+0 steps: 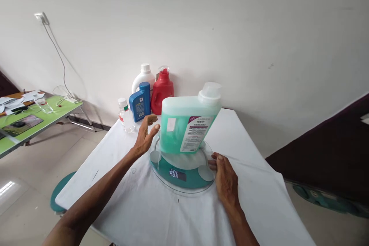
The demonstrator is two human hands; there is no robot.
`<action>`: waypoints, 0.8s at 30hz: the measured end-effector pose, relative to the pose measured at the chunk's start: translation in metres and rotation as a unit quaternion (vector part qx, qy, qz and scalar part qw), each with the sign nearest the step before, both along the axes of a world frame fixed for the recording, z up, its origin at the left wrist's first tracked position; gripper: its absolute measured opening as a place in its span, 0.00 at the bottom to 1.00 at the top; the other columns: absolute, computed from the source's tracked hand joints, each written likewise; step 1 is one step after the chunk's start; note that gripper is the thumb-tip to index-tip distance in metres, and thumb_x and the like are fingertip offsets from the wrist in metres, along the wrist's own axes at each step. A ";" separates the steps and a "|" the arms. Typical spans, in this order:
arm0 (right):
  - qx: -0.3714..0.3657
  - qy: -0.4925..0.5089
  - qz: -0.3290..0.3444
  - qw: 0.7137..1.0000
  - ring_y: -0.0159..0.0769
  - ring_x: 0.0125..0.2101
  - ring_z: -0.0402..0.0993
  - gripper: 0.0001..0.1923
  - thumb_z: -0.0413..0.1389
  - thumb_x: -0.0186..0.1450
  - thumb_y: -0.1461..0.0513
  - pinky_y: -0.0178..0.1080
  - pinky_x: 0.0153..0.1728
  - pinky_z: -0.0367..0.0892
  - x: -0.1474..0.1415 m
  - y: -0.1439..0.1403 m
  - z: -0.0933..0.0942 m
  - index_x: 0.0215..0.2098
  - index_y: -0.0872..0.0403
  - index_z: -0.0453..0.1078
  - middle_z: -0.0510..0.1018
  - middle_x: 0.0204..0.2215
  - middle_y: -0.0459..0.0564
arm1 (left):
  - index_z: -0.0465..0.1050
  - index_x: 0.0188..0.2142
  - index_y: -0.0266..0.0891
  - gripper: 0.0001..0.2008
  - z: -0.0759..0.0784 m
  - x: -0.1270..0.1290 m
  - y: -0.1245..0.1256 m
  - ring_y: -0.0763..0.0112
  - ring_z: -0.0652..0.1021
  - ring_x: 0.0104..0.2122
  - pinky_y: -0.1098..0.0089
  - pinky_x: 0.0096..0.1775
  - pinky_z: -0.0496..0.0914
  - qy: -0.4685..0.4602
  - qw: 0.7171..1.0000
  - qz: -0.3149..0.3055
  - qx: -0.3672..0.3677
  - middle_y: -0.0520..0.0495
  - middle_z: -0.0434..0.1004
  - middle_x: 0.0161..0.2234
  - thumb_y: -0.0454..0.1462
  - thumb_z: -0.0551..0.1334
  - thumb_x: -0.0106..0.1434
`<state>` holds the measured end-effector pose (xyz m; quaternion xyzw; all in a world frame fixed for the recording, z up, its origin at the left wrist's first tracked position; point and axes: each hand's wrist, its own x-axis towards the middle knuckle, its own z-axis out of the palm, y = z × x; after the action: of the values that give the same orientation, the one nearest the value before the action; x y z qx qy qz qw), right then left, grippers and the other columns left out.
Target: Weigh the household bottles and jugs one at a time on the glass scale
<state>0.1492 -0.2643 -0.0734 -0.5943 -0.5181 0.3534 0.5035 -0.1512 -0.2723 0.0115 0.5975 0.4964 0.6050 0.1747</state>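
Observation:
A large jug of green liquid (pixel 187 125) with a white cap stands on a round glass scale (pixel 184 175) whose display is lit. My left hand (pixel 145 136) hovers open just left of the jug, fingers spread, not touching it. My right hand (pixel 226 178) rests flat on the white cloth, its fingertips against the scale's right rim.
Behind the scale stand a blue bottle (pixel 140 102), a red bottle (pixel 162 91), a white bottle (pixel 143 78) and a small clear bottle (pixel 126 115). A white cloth (pixel 161 215) covers the table. A green table (pixel 31 121) with papers is at the left; a teal stool (pixel 59 194) below.

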 end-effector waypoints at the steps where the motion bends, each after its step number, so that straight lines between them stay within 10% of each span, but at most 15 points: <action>1: 0.001 -0.005 0.002 1.000 0.49 0.42 0.80 0.36 0.46 0.69 0.33 0.50 0.45 0.75 0.000 0.001 -0.001 0.49 0.51 0.75 0.83 0.50 0.59 | 0.73 0.55 0.40 0.32 -0.014 -0.006 -0.005 0.51 0.78 0.57 0.49 0.62 0.70 0.013 1.000 0.011 -0.020 0.36 0.79 0.56 0.64 0.59 0.71; 8: -0.002 -0.033 0.002 0.999 0.50 0.45 0.80 0.38 0.44 0.70 0.31 0.51 0.48 0.74 0.002 0.003 -0.006 0.51 0.51 0.74 0.83 0.49 0.59 | 0.68 0.62 0.40 0.33 -0.081 -0.028 -0.016 0.47 0.76 0.64 0.43 0.65 0.69 -0.023 0.991 0.037 -0.126 0.30 0.75 0.63 0.62 0.56 0.74; 24: -0.027 -0.038 0.001 0.999 0.50 0.43 0.81 0.40 0.43 0.70 0.30 0.53 0.49 0.72 0.000 -0.001 0.003 0.52 0.51 0.75 0.82 0.49 0.59 | 0.73 0.57 0.40 0.35 -0.085 -0.034 -0.009 0.52 0.84 0.54 0.49 0.59 0.76 -0.047 0.983 0.046 -0.169 0.35 0.81 0.56 0.65 0.49 0.75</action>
<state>0.1489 -0.2651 -0.0702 -0.6201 -0.5278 0.3452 0.4666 -0.1857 -0.2810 -0.0738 0.5070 0.6095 0.5473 0.2683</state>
